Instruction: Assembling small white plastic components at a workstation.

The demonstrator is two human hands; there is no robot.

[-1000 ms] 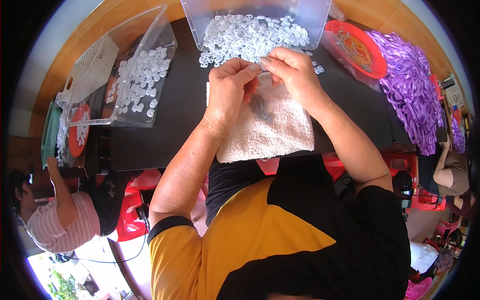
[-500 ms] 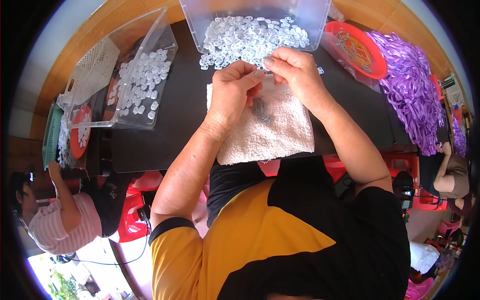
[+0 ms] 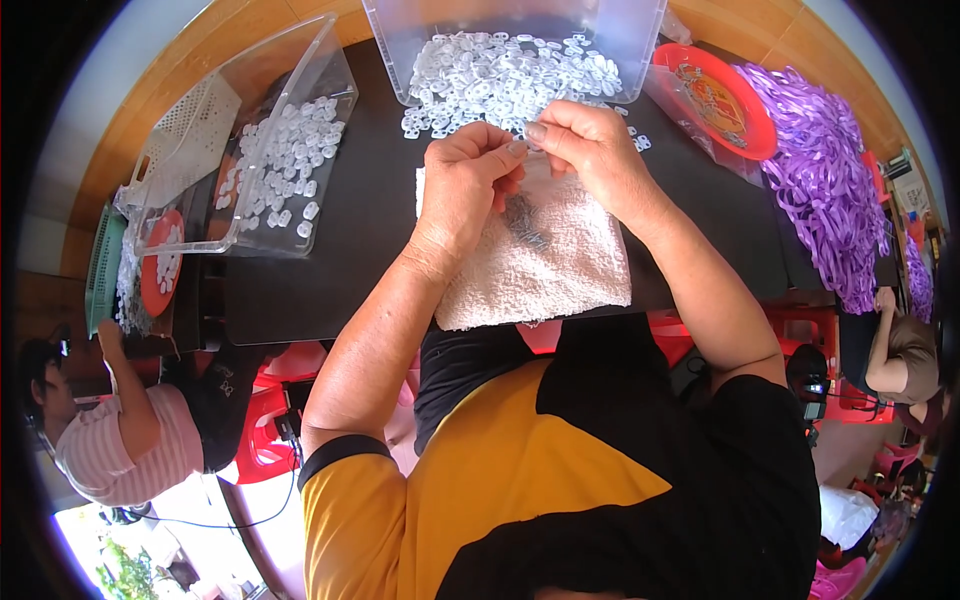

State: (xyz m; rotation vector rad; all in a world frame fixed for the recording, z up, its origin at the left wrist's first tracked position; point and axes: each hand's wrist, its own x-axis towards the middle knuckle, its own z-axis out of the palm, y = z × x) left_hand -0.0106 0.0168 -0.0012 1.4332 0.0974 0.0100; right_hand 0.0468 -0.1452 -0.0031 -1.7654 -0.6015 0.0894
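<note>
Above a folded cream towel, my left hand and my right hand meet fingertip to fingertip. Thumb and forefinger of each hand are pinched together; whatever small thing sits between them is too tiny and covered to make out. Just below the fingers, a small heap of thin grey metal pieces lies on the towel. Beyond my hands, many small white plastic pieces with holes spill out of a clear plastic bin lying with its mouth toward me.
To the left stands a clear box with white plastic parts inside. A red bowl of small metal pieces and a pile of purple straps are on the right. A person in stripes sits at left, another person at far right.
My right hand's fingers have shifted very slightly at the pinch, uncovering a few more white pieces behind it. My left hand stays nearly still.
</note>
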